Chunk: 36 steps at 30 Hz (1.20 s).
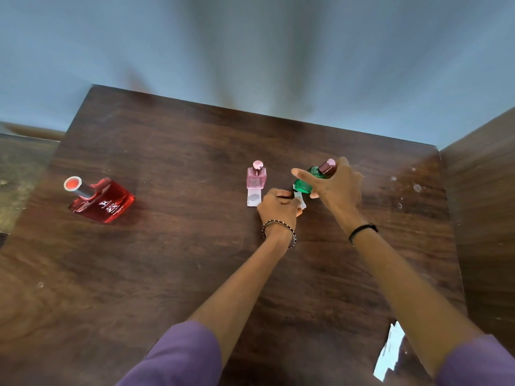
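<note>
My right hand [335, 183] grips a small green perfume bottle [306, 182] with a dark pink cap, holding it tilted above the dark wooden table [181, 260]; its index finger sticks out to the left. Just left of it, my left hand [280, 206] pinches a small white paper strip [300, 198] under the green bottle's base. A small pink bottle [256, 176] stands upright to the left, on the far end of another white paper strip [254, 199].
A large red perfume bottle [101, 199] with a silver and red cap stands at the table's left. White paper strips [388, 352] lie near the front right edge. A wooden panel [482, 204] rises along the table's right side. A blue wall stands behind.
</note>
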Tool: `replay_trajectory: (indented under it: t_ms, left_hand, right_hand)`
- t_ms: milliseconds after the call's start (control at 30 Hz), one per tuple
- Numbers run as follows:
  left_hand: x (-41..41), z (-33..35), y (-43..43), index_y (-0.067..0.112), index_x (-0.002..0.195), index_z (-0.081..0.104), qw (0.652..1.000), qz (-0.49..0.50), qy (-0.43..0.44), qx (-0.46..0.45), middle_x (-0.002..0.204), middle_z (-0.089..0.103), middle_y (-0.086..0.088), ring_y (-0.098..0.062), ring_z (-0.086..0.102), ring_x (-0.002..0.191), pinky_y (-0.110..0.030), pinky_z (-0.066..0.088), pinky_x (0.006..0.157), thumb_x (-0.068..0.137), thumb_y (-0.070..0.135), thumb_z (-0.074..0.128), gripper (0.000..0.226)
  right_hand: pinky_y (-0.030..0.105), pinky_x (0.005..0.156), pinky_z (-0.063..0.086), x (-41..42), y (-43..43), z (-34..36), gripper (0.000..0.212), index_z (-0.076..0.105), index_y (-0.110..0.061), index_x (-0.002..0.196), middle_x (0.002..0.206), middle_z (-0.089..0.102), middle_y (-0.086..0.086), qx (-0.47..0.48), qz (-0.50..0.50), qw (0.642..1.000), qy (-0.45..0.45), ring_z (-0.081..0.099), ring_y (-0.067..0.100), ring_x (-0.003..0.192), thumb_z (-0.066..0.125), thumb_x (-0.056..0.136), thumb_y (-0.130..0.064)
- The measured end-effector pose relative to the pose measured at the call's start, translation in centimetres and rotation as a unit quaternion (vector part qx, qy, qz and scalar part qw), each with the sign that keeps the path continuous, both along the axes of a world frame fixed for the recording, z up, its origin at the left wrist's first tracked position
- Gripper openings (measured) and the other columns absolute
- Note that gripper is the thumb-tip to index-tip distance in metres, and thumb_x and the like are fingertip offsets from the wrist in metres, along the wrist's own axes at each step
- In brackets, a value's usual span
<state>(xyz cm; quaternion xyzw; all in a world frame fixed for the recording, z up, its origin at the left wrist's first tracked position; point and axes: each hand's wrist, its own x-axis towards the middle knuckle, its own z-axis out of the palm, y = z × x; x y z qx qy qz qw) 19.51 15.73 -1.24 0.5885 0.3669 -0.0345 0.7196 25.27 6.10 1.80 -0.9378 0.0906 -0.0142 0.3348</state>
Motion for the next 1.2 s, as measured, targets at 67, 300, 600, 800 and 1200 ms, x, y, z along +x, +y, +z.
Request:
replay_trajectory:
  t_ms: [67,300,600,800,1200]
  left_hand:
    - [0.1,0.0,0.0,0.002,0.094,0.062,1.0,0.005,0.005,-0.003,0.072,0.066,-0.006,-0.015,0.068,0.061,-0.022,0.06,0.055,0.082,-0.007,0.074,0.019]
    - [0.5,0.1,0.4,-0.001,0.096,0.06,1.0,-0.005,0.019,-0.016,0.085,0.068,-0.018,-0.018,0.068,0.06,-0.024,0.061,0.054,0.082,-0.008,0.073,0.02]
    - [0.7,0.0,0.7,0.007,0.08,0.054,0.999,-0.032,0.016,-0.017,0.074,0.066,-0.015,-0.024,0.068,0.057,-0.035,0.064,0.06,0.085,-0.008,0.07,0.023]
    - [0.8,0.0,0.8,0.008,0.078,0.051,0.999,-0.042,0.015,-0.025,0.068,0.062,-0.01,-0.007,0.064,0.038,-0.026,0.06,0.049,0.084,-0.007,0.073,0.027]
    - [-2.3,0.5,0.7,-0.007,0.103,0.058,0.999,-0.045,0.025,0.008,0.091,0.068,-0.025,-0.02,0.066,0.058,-0.027,0.061,0.057,0.086,-0.003,0.073,0.023]
  right_hand:
    - [-0.002,0.042,0.034,0.2,0.2,0.0,0.068,0.049,-0.019,0.095,0.07,0.046,-0.019,-0.004,0.02,1.0,-0.009,0.046,-0.007,0.058,0.081,0.064,-0.07]
    - [0.008,0.059,0.041,0.1,0.7,-0.5,0.074,0.055,-0.01,0.106,0.089,0.061,-0.002,-0.042,0.07,0.997,-0.002,0.061,0.011,0.074,0.082,0.068,-0.068]
    - [0.022,0.068,0.053,-1.0,1.4,-0.5,0.085,0.054,-0.007,0.106,0.086,0.059,-0.001,-0.03,0.083,0.995,-0.045,0.06,0.013,0.073,0.072,0.061,-0.076]
    - [0.025,0.073,0.055,-1.8,1.4,-0.7,0.085,0.051,-0.009,0.108,0.092,0.062,0.001,-0.021,0.084,0.996,-0.026,0.06,0.013,0.08,0.078,0.06,-0.073]
    - [0.022,0.056,0.039,-4.8,-0.9,-1.5,0.061,0.041,-0.018,0.104,0.081,0.058,-0.005,-0.028,0.064,0.997,0.028,0.06,0.015,0.07,0.089,0.075,-0.045]
